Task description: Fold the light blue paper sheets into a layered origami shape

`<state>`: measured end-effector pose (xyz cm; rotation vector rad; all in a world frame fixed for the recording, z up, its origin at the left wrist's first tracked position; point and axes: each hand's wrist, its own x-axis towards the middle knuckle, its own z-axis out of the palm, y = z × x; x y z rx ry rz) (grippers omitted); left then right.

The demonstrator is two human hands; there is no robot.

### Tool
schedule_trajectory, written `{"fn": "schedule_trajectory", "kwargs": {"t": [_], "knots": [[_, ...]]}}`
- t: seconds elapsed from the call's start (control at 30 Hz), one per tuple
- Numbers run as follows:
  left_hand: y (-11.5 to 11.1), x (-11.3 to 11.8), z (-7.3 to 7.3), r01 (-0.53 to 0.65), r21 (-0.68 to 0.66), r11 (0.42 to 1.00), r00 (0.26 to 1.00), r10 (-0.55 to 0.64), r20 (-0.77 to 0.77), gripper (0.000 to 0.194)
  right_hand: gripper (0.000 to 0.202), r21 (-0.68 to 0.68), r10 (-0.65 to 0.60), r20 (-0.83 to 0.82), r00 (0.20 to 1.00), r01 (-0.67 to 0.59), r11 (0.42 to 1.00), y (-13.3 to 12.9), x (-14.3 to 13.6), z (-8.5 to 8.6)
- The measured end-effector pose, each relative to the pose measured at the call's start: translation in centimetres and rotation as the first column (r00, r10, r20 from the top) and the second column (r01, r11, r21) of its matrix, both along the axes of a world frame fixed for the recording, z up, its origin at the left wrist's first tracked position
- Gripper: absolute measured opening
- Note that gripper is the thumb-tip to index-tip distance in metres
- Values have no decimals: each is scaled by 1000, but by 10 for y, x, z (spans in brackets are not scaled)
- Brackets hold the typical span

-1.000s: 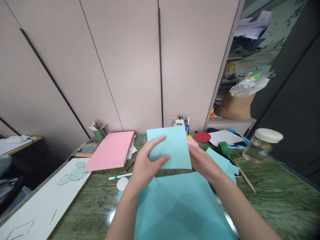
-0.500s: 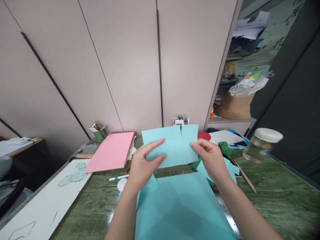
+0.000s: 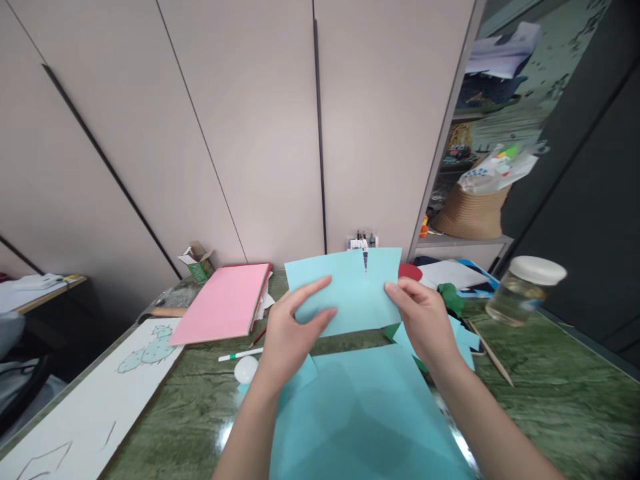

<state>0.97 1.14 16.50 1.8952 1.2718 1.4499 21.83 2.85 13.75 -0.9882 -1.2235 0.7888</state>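
Raised above the table is a light blue piece of paper (image 3: 350, 300) with a narrow slit in its top edge, right of the middle. My left hand (image 3: 295, 327) grips its left part, thumb and index finger in front, the other fingers hidden behind. At the right edge, my right hand (image 3: 423, 317) pinches the paper between thumb and fingers. Beneath both hands a larger light blue sheet (image 3: 365, 420) lies flat. Smaller blue paper pieces (image 3: 465, 337) lie beside my right wrist, with some green paper partly hidden there.
A pink pad (image 3: 223, 303) and a white sheet with a cactus drawing (image 3: 115, 393) lie to the left. Near my left wrist are a marker (image 3: 240, 355) and a white round object (image 3: 246, 369). At right stand a lidded jar (image 3: 523, 293) and a wooden stick (image 3: 493, 353).
Both hands and the held paper have shifted slightly to the right. The slit looks a little wider at its top. The grip has stayed the same.
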Motion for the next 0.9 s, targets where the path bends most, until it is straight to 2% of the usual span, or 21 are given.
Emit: {"fn": "schedule_trajectory", "kwargs": {"t": [0.53, 0.9], "knots": [[1, 5, -4, -26, 55, 998, 999, 27, -22, 38, 35, -28, 32, -108, 994, -35, 999, 2, -2, 0], [2, 5, -4, -32, 62, 998, 999, 34, -37, 38, 36, -33, 40, -99, 994, -44, 999, 1, -2, 0]]}}
